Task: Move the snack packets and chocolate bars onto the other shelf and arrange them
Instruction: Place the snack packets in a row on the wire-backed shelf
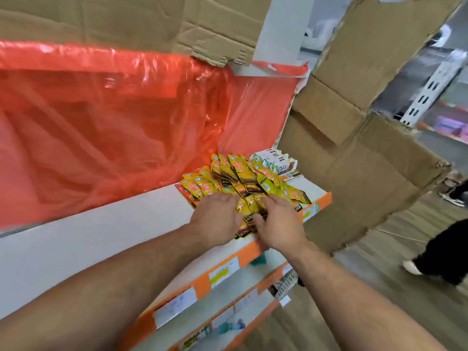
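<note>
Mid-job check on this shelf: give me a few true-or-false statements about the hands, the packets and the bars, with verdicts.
1. The left hand and right hand both lie on the yellow snack packets. True.
2. The chocolate bars lie in front of the packets, at the shelf's front edge. False: they lie behind the packets, at the far right end.
3. The sheet behind the shelf is blue. False: it is a red plastic sheet.
4. The shelf's front edge is orange and carries paper labels. True.
</note>
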{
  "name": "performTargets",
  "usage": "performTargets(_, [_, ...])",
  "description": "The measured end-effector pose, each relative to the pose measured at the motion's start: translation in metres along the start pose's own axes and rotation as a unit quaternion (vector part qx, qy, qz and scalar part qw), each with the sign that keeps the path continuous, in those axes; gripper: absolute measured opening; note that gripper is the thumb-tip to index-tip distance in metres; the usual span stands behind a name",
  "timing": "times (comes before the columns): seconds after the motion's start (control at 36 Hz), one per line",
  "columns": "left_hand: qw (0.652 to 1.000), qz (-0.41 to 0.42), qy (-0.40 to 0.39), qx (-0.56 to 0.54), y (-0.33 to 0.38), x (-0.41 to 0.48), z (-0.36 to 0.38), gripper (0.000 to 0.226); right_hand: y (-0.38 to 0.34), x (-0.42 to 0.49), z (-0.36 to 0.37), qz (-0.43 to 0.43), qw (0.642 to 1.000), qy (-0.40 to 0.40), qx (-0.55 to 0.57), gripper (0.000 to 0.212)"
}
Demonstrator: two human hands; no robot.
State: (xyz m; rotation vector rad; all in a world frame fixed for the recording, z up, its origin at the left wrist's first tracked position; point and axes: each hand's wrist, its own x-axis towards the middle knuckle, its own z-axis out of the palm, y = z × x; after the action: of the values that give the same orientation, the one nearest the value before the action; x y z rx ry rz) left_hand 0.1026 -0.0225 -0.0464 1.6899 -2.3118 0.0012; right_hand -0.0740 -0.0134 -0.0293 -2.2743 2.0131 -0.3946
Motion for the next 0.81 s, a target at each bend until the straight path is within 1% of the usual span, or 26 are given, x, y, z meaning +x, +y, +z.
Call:
performTargets(0.08, [0.999, -0.037, 0.014, 0.013, 0.029, 0.024, 0.006, 0.042, 0.032, 0.025, -0.005, -0.016, 1.000, -0.005, -0.001, 0.052])
performTargets(0.14, [0.998, -0.065, 0.007, 0.017, 0.050, 0.037, 0.008, 0.035, 0.055, 0.042, -0.008, -0.032, 0.999, -0.010, -0.006, 0.047])
performTargets(0.22, [0.994, -0.105, -0.001, 0.014, 0.076, 0.059, 0.012, 0.035, 0.093, 0.069, -0.010, -0.065, 0.998, -0.014, -0.011, 0.034])
performTargets(0.31, [0.986, -0.167, 0.003, -0.020, 0.095, 0.079, 0.015, 0.035, 0.125, 0.095, -0.018, -0.065, 0.997, -0.032, 0.003, 0.035])
performTargets(0.36, [0.973, -0.224, -0.001, -0.053, 0.106, 0.089, 0.017, 0.035, 0.141, 0.111, -0.023, -0.050, 0.997, -0.049, 0.015, 0.036])
performTargets(0.44, [0.945, -0.307, -0.005, -0.111, 0.115, 0.100, 0.024, 0.036, 0.157, 0.130, -0.022, -0.022, 0.994, -0.100, 0.043, 0.051])
performTargets(0.47, [0.934, -0.331, -0.004, -0.135, 0.117, 0.103, 0.027, 0.035, 0.160, 0.134, -0.021, -0.016, 0.991, -0.120, 0.053, 0.054])
performTargets(0.56, [0.900, -0.390, 0.003, -0.192, 0.119, 0.112, 0.034, 0.034, 0.168, 0.144, -0.011, -0.030, 0.984, -0.165, 0.065, 0.047])
performTargets(0.61, [0.885, -0.418, 0.010, -0.205, 0.121, 0.117, 0.037, 0.034, 0.171, 0.148, -0.005, -0.054, 0.979, -0.185, 0.061, 0.045])
performTargets(0.67, [0.878, -0.435, 0.013, -0.200, 0.123, 0.121, 0.039, 0.033, 0.173, 0.150, -0.003, -0.063, 0.978, -0.191, 0.058, 0.042])
performTargets(0.72, [0.875, -0.444, 0.013, -0.193, 0.125, 0.122, 0.039, 0.032, 0.177, 0.152, -0.001, -0.071, 0.980, -0.181, 0.046, 0.041])
performTargets(0.81, [0.867, -0.457, 0.015, -0.199, 0.127, 0.125, 0.040, 0.027, 0.181, 0.154, 0.000, -0.081, 0.984, -0.160, 0.025, 0.049])
